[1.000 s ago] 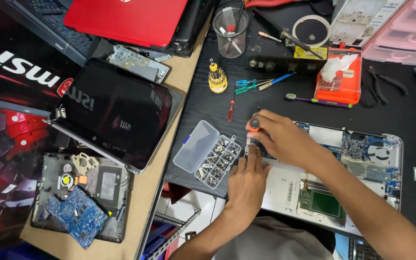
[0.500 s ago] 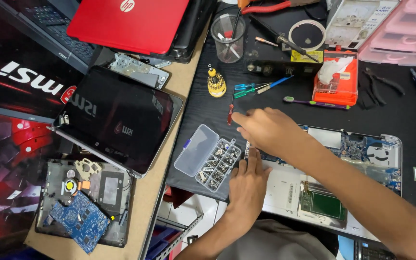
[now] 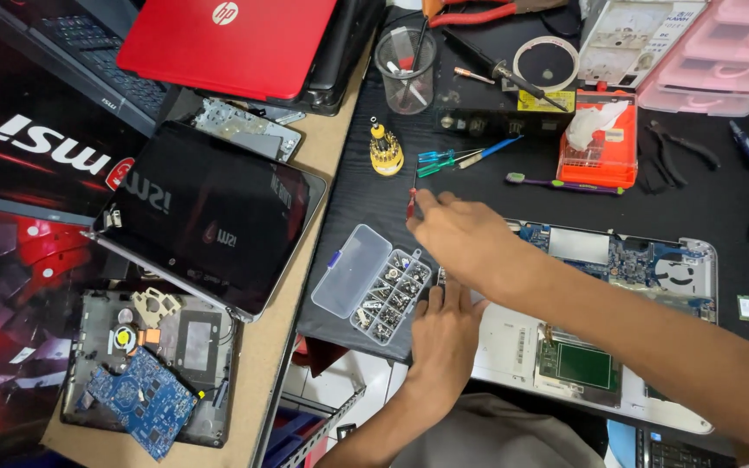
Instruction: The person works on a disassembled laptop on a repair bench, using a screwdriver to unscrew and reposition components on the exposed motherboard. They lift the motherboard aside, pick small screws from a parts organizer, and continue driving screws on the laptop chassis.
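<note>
Red-black laptop box [image 3: 19, 173] far left; dark screen [image 3: 210, 217] beside.

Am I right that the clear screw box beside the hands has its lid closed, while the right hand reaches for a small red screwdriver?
Not quite. The head view shows the screw box with its lid swung open, screws exposed. The right hand does reach for the small red screwdriver.

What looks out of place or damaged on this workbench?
Nothing looks spilled or broken by accident. The opened laptop base under the right hand has its circuit board exposed, the screw box lies open, and another stripped chassis overhangs the wooden table edge.
</note>
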